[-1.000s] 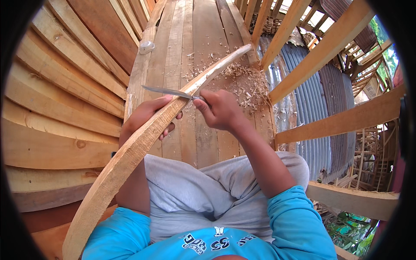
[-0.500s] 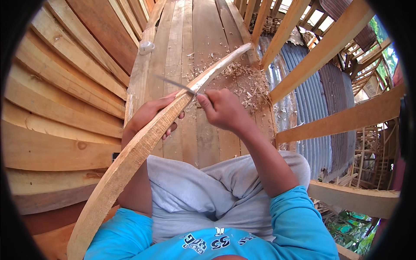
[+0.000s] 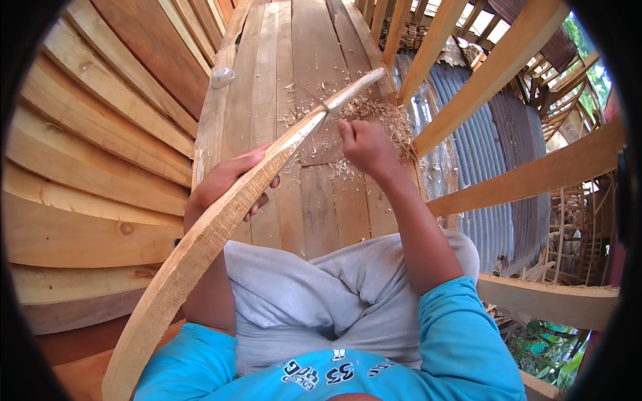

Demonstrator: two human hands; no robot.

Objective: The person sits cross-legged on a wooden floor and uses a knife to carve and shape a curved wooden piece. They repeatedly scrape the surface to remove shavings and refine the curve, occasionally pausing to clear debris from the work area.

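Observation:
A long curved piece of wood [image 3: 200, 234] slants from beside my left arm up across the middle to the far right; its far end is pale and shaved. My left hand [image 3: 227, 179] is wrapped around its middle from beneath, with fingertips showing on the right side. My right hand [image 3: 369, 148] is closed in a fist on a knife [image 3: 324, 105], whose handle is hidden in the fingers. The thin blade, smeared by motion, lies across the pale far part of the wood.
Curled wood shavings [image 3: 374, 110] litter the plank floor [image 3: 314, 200] near the wood's tip. A small clear plastic container [image 3: 223, 77] stands at far left. Stacked boards [image 3: 100, 194] wall the left side; wooden rails [image 3: 528, 177] and corrugated metal sheets [image 3: 468, 120] border the right.
My right hand with the knife has moved away from me and rightward along the wood, toward its far end. My left hand keeps its hold, nearly unmoved.

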